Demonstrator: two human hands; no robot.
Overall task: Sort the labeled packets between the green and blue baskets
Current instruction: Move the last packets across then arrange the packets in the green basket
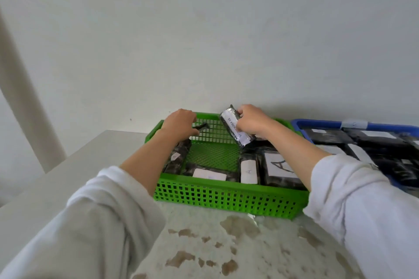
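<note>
Pinched in the right hand (250,123) is a black packet (235,128) with a white label, held tilted above the far side of the green basket (226,199) in the middle of the frame. Left hand (179,123) curls around a small dark thing (201,127) near the basket's back wall — too blurry to name. More labeled packets (249,171) lie inside. At the right edge sits the blue basket (317,123), full of dark packets.

— From my feed the green basket (226,199) is glossy perforated plastic, as is the blue basket (317,123).
— And the packets (235,130)?
— I see shiny dark film with matt paper labels; sleeves (95,222) are soft cloth.
</note>
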